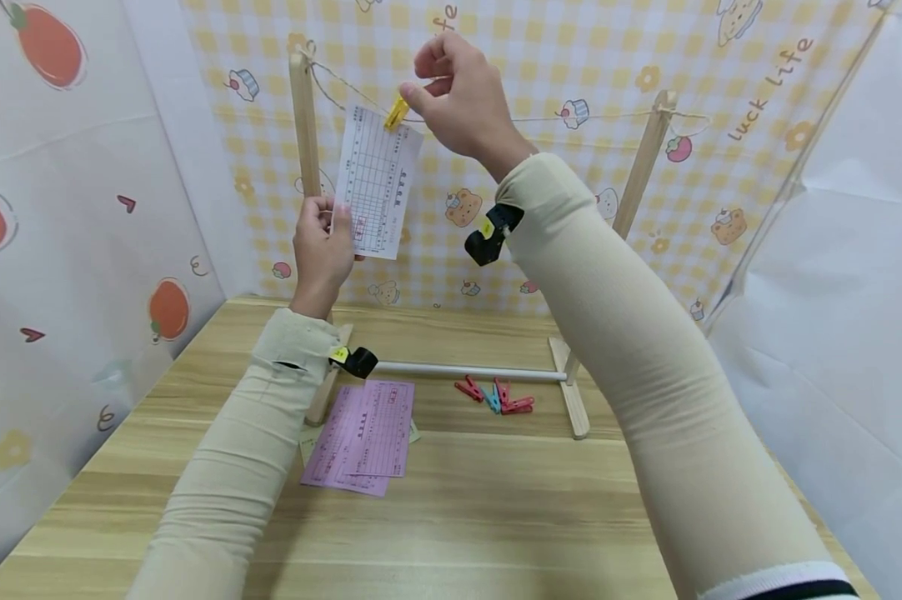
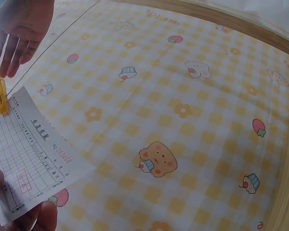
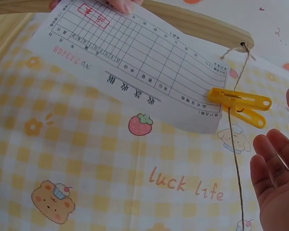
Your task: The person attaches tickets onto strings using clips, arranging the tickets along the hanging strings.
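A white printed receipt slip [image 1: 378, 183] hangs from the string [image 3: 236, 159], its top edge clamped by a yellow clothespin [image 3: 238, 103]. My left hand [image 1: 323, 250] pinches the slip's lower left part between thumb and fingers; the left wrist view has the thumb in front and fingertips behind the paper. Just beside the clothespin is my right hand [image 1: 462, 96], its fingers loosely bent and holding nothing. In the right wrist view a gap shows between those fingers and the clothespin's handles, which stand together over the string.
The string runs between two wooden posts [image 1: 642, 162] joined low down by a metal bar [image 1: 466, 371]. On the table [image 1: 496, 517] lie pink slips [image 1: 379, 429] over a pale yellowish one, with several red clothespins [image 1: 517, 404] and a blue clothespin [image 1: 492, 398] to their right.
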Demonstrator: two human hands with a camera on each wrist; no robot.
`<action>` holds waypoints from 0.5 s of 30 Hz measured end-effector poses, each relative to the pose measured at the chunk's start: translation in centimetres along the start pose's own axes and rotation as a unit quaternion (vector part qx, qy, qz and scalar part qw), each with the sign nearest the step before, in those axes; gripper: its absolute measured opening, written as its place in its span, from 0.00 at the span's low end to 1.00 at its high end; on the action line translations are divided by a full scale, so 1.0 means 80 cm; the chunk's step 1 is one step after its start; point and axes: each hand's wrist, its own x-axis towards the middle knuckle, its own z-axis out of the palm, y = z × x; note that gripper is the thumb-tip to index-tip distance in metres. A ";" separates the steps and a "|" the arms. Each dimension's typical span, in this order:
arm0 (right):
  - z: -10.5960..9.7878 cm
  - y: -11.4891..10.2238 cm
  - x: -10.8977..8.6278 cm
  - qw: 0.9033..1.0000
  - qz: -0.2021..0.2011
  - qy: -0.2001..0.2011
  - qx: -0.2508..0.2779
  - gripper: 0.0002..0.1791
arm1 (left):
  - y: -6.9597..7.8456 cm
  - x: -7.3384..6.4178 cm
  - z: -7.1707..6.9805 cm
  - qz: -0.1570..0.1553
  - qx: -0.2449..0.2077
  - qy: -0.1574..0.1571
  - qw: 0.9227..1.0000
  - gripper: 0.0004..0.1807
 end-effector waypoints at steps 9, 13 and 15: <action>-0.014 0.011 -0.013 1.000 0.010 -0.002 0.023 0.19 | -0.001 -0.004 -0.002 0.002 0.016 -0.011 1.000 0.13; -0.019 0.018 -0.023 1.000 0.005 0.004 0.025 0.20 | -0.002 -0.004 -0.003 0.005 0.034 -0.013 0.999 0.14; -0.022 0.021 -0.029 1.000 -0.001 0.008 0.022 0.20 | -0.003 -0.005 -0.003 0.006 0.039 -0.014 0.999 0.14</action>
